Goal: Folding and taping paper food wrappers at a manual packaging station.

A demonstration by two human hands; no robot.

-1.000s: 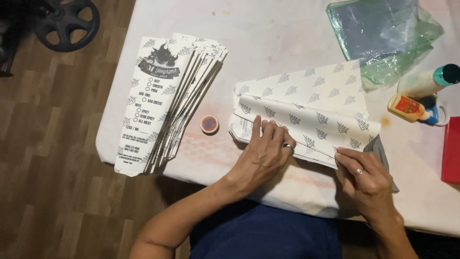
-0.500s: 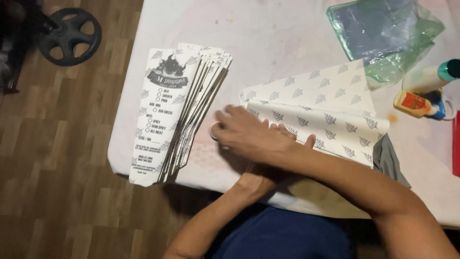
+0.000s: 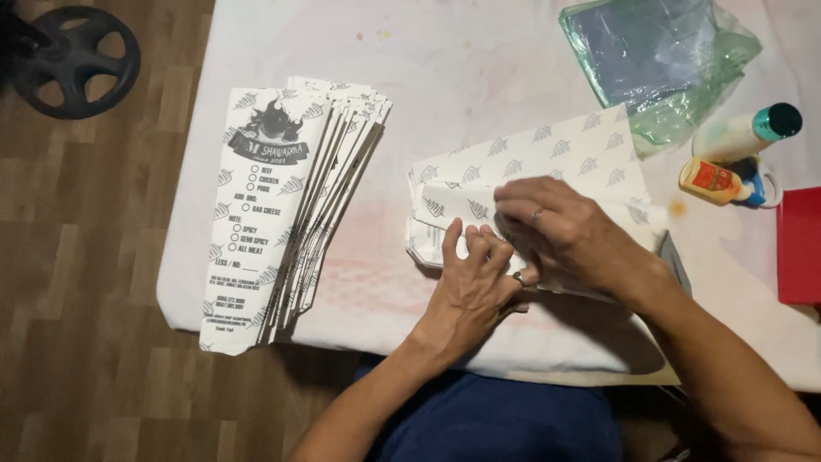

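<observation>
A white paper sheet (image 3: pixel 556 150) printed with small grey leaf marks lies on the white-covered table (image 3: pixel 479 60), its near part folded over. My left hand (image 3: pixel 469 278) presses its fingertips on the fold's left end. My right hand (image 3: pixel 569 235) lies over the fold just to the right, fingers curled down on it, touching the left hand. Each hand wears a ring. To the left is a fanned stack of long printed paper sleeves (image 3: pixel 282 214), overhanging the table's front edge.
A crumpled green plastic bag (image 3: pixel 658 60) sits at the back right. Near it are a white bottle with a teal cap (image 3: pixel 746 133), a small yellow glue bottle (image 3: pixel 714 181) and a red flat object (image 3: pixel 800 244). A black weight plate (image 3: pixel 73 56) lies on the wooden floor.
My right hand left the sheet's right end, swept left across the fold, then drew back to its middle. My left hand stays on the fold's left part.
</observation>
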